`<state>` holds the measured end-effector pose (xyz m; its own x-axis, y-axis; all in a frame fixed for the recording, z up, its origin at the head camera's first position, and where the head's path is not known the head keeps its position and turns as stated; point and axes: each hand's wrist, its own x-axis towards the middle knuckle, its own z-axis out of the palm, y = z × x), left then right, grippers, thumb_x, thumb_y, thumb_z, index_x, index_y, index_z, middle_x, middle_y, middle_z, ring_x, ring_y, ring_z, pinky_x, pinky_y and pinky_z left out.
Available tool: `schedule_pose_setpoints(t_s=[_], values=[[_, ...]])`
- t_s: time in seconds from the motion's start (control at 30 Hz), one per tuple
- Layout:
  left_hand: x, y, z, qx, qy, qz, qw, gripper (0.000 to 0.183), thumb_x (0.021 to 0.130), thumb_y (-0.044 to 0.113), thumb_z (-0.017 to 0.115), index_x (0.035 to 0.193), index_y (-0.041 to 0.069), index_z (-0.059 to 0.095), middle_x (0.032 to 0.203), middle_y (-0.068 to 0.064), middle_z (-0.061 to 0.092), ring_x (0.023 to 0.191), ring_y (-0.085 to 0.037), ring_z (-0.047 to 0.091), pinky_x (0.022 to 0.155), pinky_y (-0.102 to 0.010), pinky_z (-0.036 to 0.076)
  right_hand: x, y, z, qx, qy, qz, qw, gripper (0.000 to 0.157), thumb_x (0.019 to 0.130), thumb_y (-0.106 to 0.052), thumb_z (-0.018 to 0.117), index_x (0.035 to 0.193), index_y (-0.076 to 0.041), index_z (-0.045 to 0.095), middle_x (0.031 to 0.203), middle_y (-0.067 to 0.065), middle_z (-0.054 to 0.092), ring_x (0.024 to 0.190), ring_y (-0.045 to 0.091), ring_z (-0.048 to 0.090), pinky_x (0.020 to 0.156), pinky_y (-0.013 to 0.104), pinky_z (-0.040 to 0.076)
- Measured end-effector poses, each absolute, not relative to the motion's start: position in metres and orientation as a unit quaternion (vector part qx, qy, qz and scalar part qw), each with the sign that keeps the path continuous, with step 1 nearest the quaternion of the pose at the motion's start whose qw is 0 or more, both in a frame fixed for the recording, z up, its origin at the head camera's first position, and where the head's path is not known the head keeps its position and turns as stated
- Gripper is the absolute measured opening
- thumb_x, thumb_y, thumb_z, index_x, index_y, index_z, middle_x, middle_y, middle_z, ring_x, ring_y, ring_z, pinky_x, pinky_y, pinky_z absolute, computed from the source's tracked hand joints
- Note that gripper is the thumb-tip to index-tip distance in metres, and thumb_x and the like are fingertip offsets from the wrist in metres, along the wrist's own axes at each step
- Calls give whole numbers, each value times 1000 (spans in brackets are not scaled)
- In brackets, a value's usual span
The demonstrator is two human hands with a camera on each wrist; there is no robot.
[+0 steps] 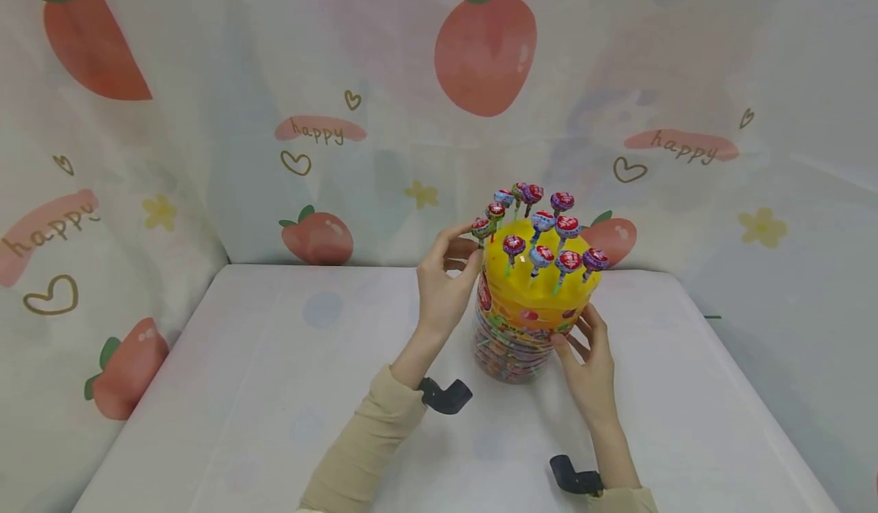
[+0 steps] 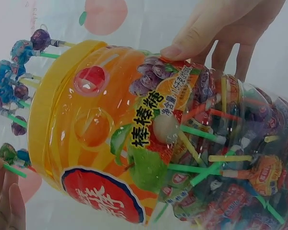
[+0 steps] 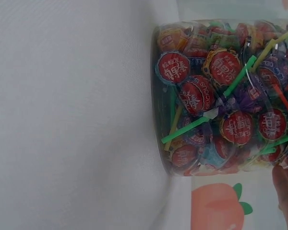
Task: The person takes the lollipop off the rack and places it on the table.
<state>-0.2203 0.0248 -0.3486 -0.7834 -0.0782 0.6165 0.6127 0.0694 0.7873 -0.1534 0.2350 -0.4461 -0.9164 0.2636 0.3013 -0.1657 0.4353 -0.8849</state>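
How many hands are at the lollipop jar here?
2: the left hand pinches a lollipop at the left edge of the yellow lid; the right hand grips the right side of the jar. Some fingers are hidden.

can't see upper jar [image 3: 164, 103] or most of right hand [image 3: 287, 194], cut off at right edge of right wrist view.

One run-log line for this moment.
left hand: pinches lollipop | right hand: touches jar | jar: on table | yellow lid: more lollipops standing
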Motion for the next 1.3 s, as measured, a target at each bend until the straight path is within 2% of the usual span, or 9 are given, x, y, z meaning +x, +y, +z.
schedule_pose_setpoints(t_s=[0.2,0.43,0.57,0.7,1.0,1.1,1.3], values=[[-221,19,-363,-163,-683,-665,254,32,89,7,66,121,10,62,94,-16,68,84,-28,65,70,-21,50,-154,235,-448,-33,-823,530,203,71,93,-12,62,151,-25,24,151,2,36,136,19,39,103,12,39],[-222,14,-385,-112,-694,-671,235,32,88,5,66,120,10,63,95,-15,68,85,-24,63,70,-19,49,-155,235,-449,-32,-825,528,200,71,93,-13,61,152,-25,23,152,3,36,137,20,38,107,22,40],[-223,11,-399,-91,-692,-679,226,33,87,5,67,120,11,63,95,-16,68,84,-25,63,69,-20,49,-155,234,-448,-33,-824,530,198,72,93,-13,62,152,-27,23,152,1,36,137,19,38,106,17,39],[-225,8,-413,-71,-691,-687,214,33,86,4,67,119,9,63,94,-18,68,83,-25,63,67,-20,48,-155,235,-449,-41,-824,530,197,72,93,-15,62,151,-29,23,152,0,35,137,19,38,100,6,36],[-232,8,-440,-23,-693,-702,162,32,84,-7,64,116,-5,61,92,-29,66,78,-29,63,65,-15,47,-156,237,-450,-42,-821,536,195,72,93,-16,61,151,-30,21,153,0,34,138,19,36,100,5,35],[-240,8,-457,-2,-689,-709,149,32,83,-6,65,115,-4,62,93,-29,67,76,-25,63,63,-14,47,-156,236,-450,-43,-822,534,195,72,93,-16,61,151,-30,21,152,0,34,138,18,37,100,5,35],[-251,7,-482,47,-685,-718,114,31,82,-3,67,113,3,65,92,-21,69,66,-9,61,58,-15,47,-155,235,-450,-36,-821,533,201,72,93,-14,62,151,-28,22,152,0,35,137,18,37,100,6,35]])
